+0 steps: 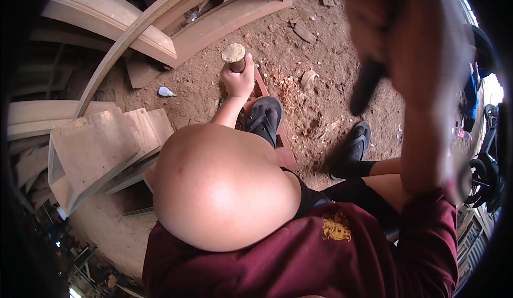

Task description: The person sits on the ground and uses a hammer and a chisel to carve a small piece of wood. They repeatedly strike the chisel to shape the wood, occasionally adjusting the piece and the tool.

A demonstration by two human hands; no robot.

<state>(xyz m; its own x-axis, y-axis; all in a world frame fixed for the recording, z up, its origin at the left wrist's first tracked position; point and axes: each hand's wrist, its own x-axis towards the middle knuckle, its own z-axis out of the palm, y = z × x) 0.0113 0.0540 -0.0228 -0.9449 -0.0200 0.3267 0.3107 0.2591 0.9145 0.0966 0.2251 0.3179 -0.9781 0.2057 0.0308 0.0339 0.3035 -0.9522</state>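
My left hand (238, 81) is closed round the handle of a chisel (233, 53), its pale, battered butt facing up and its blade hidden beneath the hand. Below it lies a reddish-brown length of wood (286, 149) on the ground, with my left sandalled foot (265, 115) on top. Raised at the upper right and smeared by motion, my right hand (417, 41) grips a tool with a thick black handle (368, 87). The working end of that tool cannot be made out. Wood chips (283, 92) are scattered beside the reddish piece.
Wooden frames (230, 25) and a curved wooden strip (120, 44) stand at the upper left. Stacked boards (96, 148) are close on my left. A small white bottle (166, 92) lies on the dirt. At the far right are a plastic bottle (461, 133) and a dark wheeled vehicle (485, 164).
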